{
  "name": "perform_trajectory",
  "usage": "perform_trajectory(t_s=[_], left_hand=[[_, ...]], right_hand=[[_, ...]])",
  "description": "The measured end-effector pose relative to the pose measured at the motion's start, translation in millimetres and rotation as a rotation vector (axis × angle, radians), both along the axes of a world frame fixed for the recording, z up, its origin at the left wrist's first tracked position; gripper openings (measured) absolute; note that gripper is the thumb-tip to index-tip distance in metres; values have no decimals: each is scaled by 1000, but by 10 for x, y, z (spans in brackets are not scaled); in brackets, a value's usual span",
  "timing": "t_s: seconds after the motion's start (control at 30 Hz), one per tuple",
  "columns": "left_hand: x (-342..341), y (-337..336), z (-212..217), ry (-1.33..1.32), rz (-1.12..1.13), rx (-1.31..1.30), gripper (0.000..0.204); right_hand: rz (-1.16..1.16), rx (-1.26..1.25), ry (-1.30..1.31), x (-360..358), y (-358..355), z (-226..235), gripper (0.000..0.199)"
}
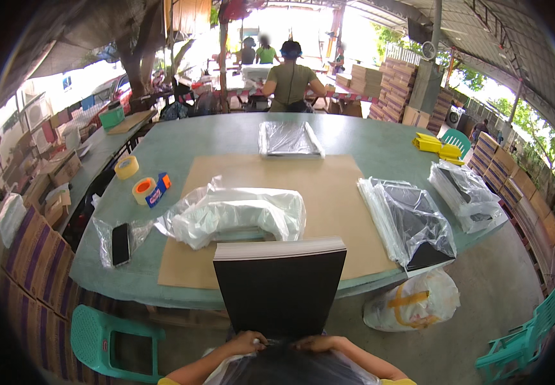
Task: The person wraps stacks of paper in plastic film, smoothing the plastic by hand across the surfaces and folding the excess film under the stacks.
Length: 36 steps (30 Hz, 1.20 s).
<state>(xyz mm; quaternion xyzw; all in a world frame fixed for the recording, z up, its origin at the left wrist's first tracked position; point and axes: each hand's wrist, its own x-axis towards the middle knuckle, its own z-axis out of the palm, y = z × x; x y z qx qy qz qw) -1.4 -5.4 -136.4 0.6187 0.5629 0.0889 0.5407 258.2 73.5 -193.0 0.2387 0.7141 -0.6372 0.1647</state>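
A thick black-covered block with pale, page-like edges stands tilted in front of me, its far end at the table's near edge. Clear plastic, apparently a bag, covers its near end and spreads toward my body. At the block's near left corner, my left hand is closed with a bit of plastic in its fingers. My right hand is curled round the plastic at the right corner; its fingertips are partly hidden. Just beyond the block, crumpled clear plastic bags lie on a brown cardboard sheet.
The green table holds tape rolls, a tape dispenser, a phone and plastic-wrapped black packs. A stuffed white bag and green plastic chairs stand nearby. Another person works beyond the table.
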Motion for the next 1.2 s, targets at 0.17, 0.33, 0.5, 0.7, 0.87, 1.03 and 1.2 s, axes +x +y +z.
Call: perform_trajectory(t_s=[0.17,0.33,0.5,0.7,0.87,1.03,1.2], left_hand=[[219,181,1282,-158,371,796,21],[262,250,1992,-438,159,961,53],[151,138,1761,-402,500,937,61],[106,108,1753,-419,582,735,26],[-173,204,1800,-543,959,820,7],[-200,95,1761,-593,855,804,11],[-251,58,1700,-285,697,972,15]], right_hand=[[438,200,143,-641,76,1513,70],[-348,275,418,-877,31,1931,48],[-853,-90,696,-852,-40,1881,45],[-884,-255,801,-811,-89,1936,43],[-785,-193,743,-610,-112,1874,44],[-914,-199,1002,-651,-129,1727,74],[-896,-144,1017,-527,-20,1896,74]])
